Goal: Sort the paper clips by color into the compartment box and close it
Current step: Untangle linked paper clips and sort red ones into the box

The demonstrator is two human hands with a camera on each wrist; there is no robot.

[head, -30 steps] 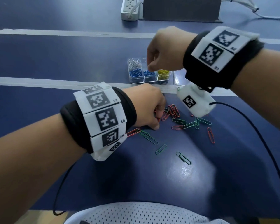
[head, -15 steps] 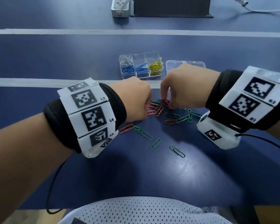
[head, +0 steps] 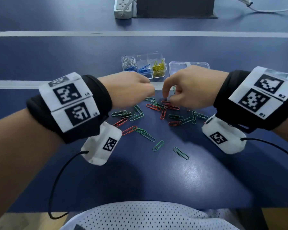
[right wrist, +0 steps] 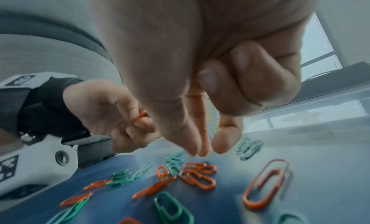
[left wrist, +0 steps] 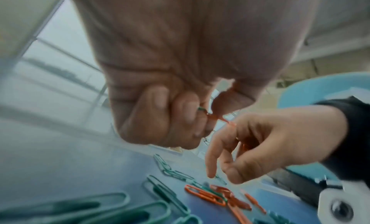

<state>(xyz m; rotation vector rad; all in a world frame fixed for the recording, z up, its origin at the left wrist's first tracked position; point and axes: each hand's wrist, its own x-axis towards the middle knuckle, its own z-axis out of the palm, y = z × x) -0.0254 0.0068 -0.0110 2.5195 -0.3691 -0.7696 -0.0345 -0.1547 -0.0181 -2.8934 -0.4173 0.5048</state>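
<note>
Orange paper clips (head: pixel 166 104) and green paper clips (head: pixel 136 117) lie scattered on the blue table. Behind them stands the clear compartment box (head: pixel 144 55), uncovered, holding silver clips (head: pixel 129 61), blue clips (head: pixel 138 68) and yellow clips (head: pixel 159 68). Its clear lid (head: pixel 189 68) lies to the right, partly hidden by my right hand. My left hand (left wrist: pixel 202 116) is lifted over the pile, fingers curled round an orange clip (left wrist: pixel 220 118) with a green tip beside it. My right hand (right wrist: pixel 206 148) points thumb and two fingers down just above the orange clips (right wrist: pixel 198 172); nothing shows between the tips.
A power strip (head: pixel 123 7) and a black box (head: pixel 175 7) stand at the far edge, with a white cable (head: pixel 273 9) to the right. White tape lines (head: pixel 40 33) cross the table. Black wrist-camera cords hang near the table's front edge.
My right hand came back from above the compartment box and lowered to the pile. My left hand lifted off the table with clips in its fingers.
</note>
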